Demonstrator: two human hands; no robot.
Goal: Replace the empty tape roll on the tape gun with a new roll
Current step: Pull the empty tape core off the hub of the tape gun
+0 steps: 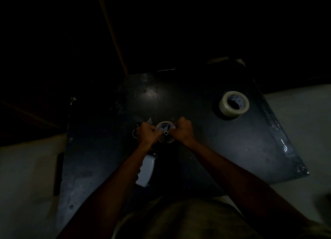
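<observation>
Clear empty roll (pixel 165 131) between both hands' fingers (pixel 176 125) (dim).

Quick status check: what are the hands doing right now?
Both hands, left and right, gripping empty roll on tape gun. New roll waiting aside. Nothing blocking.

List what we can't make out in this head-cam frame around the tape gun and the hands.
- Empty roll, head view: both hands crowd it; whether it is seated on the tape gun or already loose is unclear.
- Left hand: covers the gun's front end; the blade is hidden.
- Right hand: fingertips curl out of sight.
- New roll: print inside the core too small to read.
- Room beyond the table: too dark.
</observation>
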